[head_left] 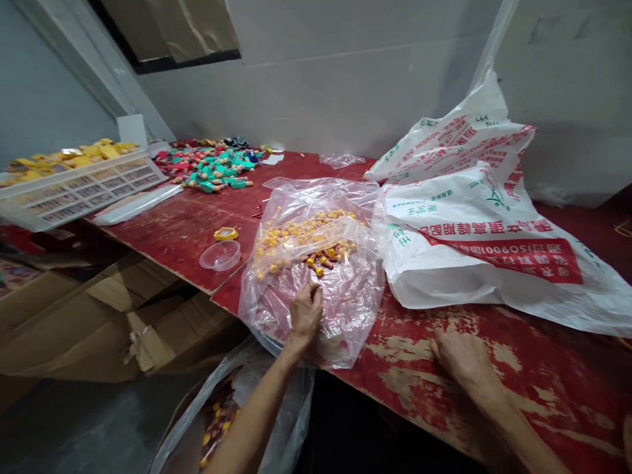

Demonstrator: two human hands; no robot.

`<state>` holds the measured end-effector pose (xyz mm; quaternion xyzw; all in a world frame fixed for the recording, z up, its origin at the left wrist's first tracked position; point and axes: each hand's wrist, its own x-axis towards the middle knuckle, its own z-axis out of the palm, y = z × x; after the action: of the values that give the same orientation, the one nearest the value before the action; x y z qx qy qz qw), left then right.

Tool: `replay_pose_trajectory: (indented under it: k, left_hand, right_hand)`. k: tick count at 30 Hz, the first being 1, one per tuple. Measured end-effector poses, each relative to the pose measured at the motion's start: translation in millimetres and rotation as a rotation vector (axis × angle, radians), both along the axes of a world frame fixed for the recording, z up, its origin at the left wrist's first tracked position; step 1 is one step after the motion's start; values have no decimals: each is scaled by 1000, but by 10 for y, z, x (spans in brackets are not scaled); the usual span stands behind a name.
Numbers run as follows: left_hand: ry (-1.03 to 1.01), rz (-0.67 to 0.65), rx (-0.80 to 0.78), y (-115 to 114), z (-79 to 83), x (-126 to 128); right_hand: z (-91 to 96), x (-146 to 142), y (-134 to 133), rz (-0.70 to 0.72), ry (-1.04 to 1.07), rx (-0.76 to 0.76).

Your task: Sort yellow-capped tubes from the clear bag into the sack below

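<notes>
My left hand (305, 313) rests on a clear plastic bag (345, 224) spread on the red table (494, 375), its fingers curled and pinching the plastic. Inside the bag lie several small yellow and red pieces (301, 240). My right hand (461, 355) lies knuckles up on the worn table top, to the right of the bag, fingers bent down against the surface and holding nothing I can see.
Large white printed sacks (474, 224) lie at the right. A small clear cup (220, 255) and a yellow cap (226, 234) sit near the table's left edge. Green and red toys (212, 168) and a white crate (74, 187) stand farther left. Cardboard boxes (99, 322) fill the floor below.
</notes>
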<state>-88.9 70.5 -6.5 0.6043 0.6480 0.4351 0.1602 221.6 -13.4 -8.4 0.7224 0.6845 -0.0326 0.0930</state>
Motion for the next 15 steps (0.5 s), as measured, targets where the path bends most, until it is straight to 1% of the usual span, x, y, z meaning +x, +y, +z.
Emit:
replay_pose_trajectory:
  k: [2, 4, 6, 8, 10, 12, 15]
  left_hand:
    - [85, 30, -18, 261, -9, -38]
    - [154, 50, -29, 499, -38, -28]
    - [210, 52, -31, 685, -85, 4]
    - [256, 42, -27, 806, -138, 28]
    - [291, 33, -22, 865, -182, 26]
    - [311, 35, -13, 863, -208, 1]
    - [296, 62, 4, 719, -227, -41]
  right_hand:
    - [-34, 6, 2, 14, 14, 29]
    - [-99, 59, -17, 56, 104, 109]
    - [-200, 121, -39, 108, 237, 265]
    - [-321, 151, -50, 144, 331, 438]
    - [-426, 138, -40, 165, 359, 563]
    - [-485, 110, -2, 189, 377, 629]
    - [-473, 134, 161, 206, 388, 703]
